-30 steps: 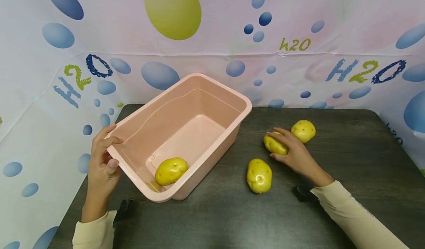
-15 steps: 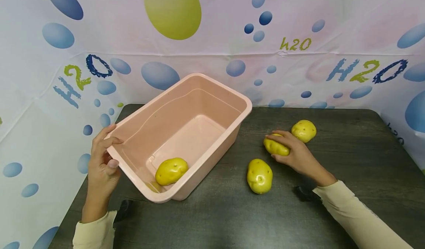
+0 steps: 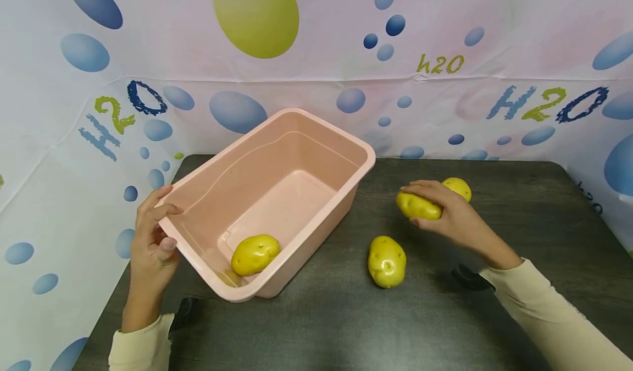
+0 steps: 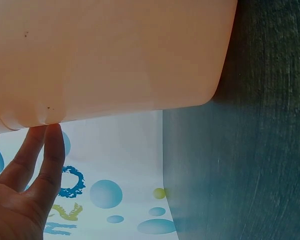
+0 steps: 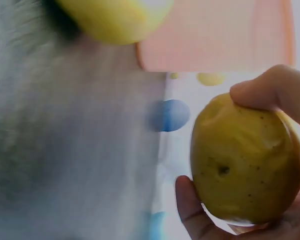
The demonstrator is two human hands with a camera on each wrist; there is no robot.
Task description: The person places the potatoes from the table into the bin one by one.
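Note:
My left hand (image 3: 154,250) grips the left corner of a pink plastic tub (image 3: 316,239), its fingers over the rim and the thumb at the near side. One yellow potato (image 3: 255,254) lies inside the tub at the near end. To the right of the tub, my right hand (image 3: 457,217) holds another potato (image 3: 419,205) between thumb and fingers; in the right wrist view this potato (image 5: 245,160) fills the grip. Partly hidden behind that hand is a third potato (image 3: 459,188). A further potato (image 3: 387,262) rests on the table between the tub and the right hand.
Everything stands on a dark wood-grain table (image 3: 346,327). A white sheet (image 3: 316,41) with blue and green ovals and lettering hangs behind and to the left. Dark straps (image 3: 470,278) show near the right wrist.
My right hand has raised the potato it holds off the table, shifting slightly right and back, now covering part of the potato behind. The left hand and tub have stayed put.

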